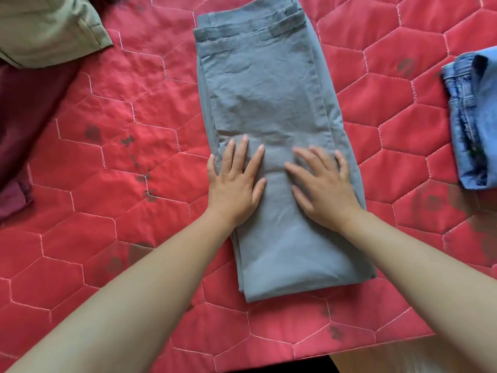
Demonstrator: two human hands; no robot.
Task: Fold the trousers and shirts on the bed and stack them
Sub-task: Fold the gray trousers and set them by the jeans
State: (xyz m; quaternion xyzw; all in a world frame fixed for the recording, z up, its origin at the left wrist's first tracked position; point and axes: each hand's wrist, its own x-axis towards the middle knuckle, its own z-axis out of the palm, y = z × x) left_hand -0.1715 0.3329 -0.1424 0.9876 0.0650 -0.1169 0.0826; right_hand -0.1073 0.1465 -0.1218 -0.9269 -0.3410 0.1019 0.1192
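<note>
Grey trousers point(263, 84) lie folded into a long strip down the middle of the red quilted bed point(121, 146), waistband at the far end. My left hand point(235, 181) presses flat on the strip's left half, fingers spread and straight. Beside it my right hand point(326, 189) lies flat on the right half, fingers also spread. Both hands rest about midway along the trousers. Neither hand grips the cloth.
A folded blue denim garment point(473, 125) sits at the right edge. A pale green garment point(51, 25) lies at the far left corner, with dark maroon cloth point(24, 122) below it. The bed's near edge point(309, 354) meets a wooden floor at the bottom.
</note>
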